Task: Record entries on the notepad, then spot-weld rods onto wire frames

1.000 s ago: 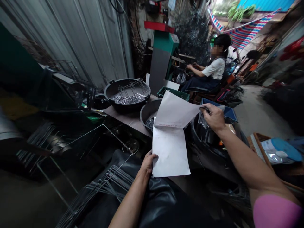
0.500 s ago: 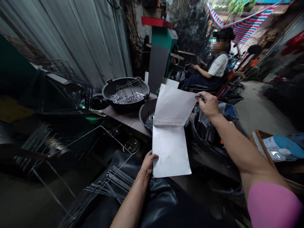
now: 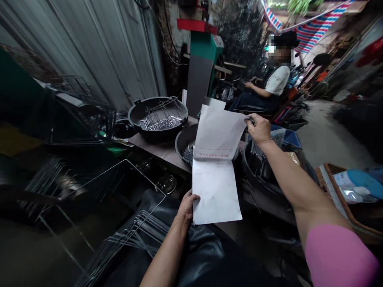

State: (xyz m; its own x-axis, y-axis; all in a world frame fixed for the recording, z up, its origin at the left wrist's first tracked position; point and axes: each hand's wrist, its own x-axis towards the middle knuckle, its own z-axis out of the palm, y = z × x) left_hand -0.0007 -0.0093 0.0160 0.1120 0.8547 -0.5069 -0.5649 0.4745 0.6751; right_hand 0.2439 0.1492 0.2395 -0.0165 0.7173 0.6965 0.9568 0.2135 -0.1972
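Our left hand (image 3: 186, 205) grips the booklet (image 3: 215, 191) by the left edge of its lower page, thumb pressed on the paper and the other fingers mostly hidden beneath. Our right hand (image 3: 259, 129) pinches the top right corner of the raised sheet (image 3: 220, 129) between thumb and fingers; there is something dark at the tips, too small to tell. The booklet hangs open in front of us, above the dark cover (image 3: 206, 249) over our lap, and the far page is lifted but joined to the near one at the crease. So the opening looks done, we judge, while neither hand has let go and nothing shows how many leaves remain.

The paper is thin, matt and white, lightly smudged, with rounded near corners and red print by the fold — the words we cannot read. The lap cover is black, creased and glossy. At near left, bent wire frames (image 3: 146, 223) overlap in long, thin, angular loops. On the surface (image 3: 158, 153) beyond, a round black basin (image 3: 154, 136) holds shiny metal pieces (image 3: 161, 124); a second basin (image 3: 181, 139) sits partly behind the paper. To the far left rises ribbed grey sheeting (image 3: 116, 52).
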